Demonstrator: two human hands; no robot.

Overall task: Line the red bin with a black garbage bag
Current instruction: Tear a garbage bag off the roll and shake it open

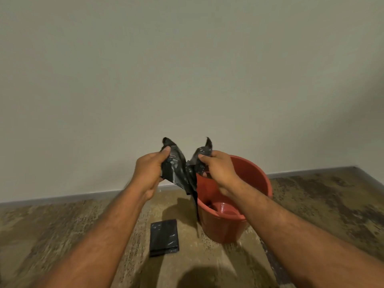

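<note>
— Nearest, what is seen?
— Two bare forearms; beyond them a folded stack of bags (164,238) is laid flat on the floor (62,235).
— And the red bin (226,221)?
— Upright by the wall, unlined.
— The black garbage bag (179,169)?
— Held above the bin's left rim, hanging long-axis downward, pinched by closed fingers of the left hand (148,173) and right hand (220,169), its top pulled apart.

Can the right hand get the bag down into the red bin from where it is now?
Probably yes. The right hand is right over the bin, whose mouth is open with nothing blocking it. But the bag is bunched between both hands, the left hand gripping its other edge.
</note>
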